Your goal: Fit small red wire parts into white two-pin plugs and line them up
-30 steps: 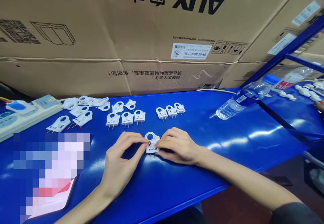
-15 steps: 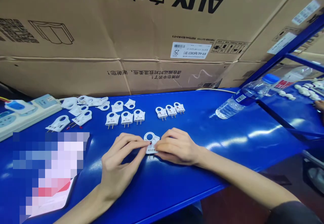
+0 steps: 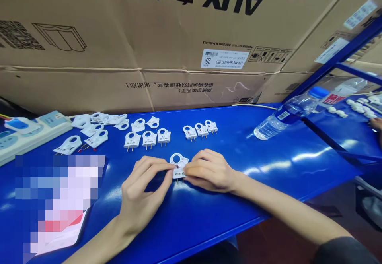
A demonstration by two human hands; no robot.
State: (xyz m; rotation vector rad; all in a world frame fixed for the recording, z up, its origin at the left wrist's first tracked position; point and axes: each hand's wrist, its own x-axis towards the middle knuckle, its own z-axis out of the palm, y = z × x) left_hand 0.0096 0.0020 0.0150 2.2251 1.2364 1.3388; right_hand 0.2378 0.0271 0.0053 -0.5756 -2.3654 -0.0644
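Between my hands is a white plug housing (image 3: 179,168) with a ring-shaped top, a small dark red part inside and two metal pins pointing toward me. My left hand (image 3: 141,186) pinches its left side with thumb and index finger. On the right side, the fingers of my right hand (image 3: 210,171) are closed on its edge; their tips are partly hidden. Beyond my hands, three similar plug housings (image 3: 201,130) stand in a row. More plug housings (image 3: 149,138) lie to their left, some with pins showing.
A power strip (image 3: 32,134) lies at the left, with a blurred-out phone (image 3: 68,216) nearer me. A water bottle (image 3: 286,113) leans at the right by a blue metal frame (image 3: 328,140). Large cardboard (image 3: 143,29) walls the back of the blue table (image 3: 232,216). Part of another person's hand (image 3: 376,124) shows far right.
The plug housing between my hands has turned slightly and shifted a little away from me. My left fingertips have drawn back slightly to its left edge.
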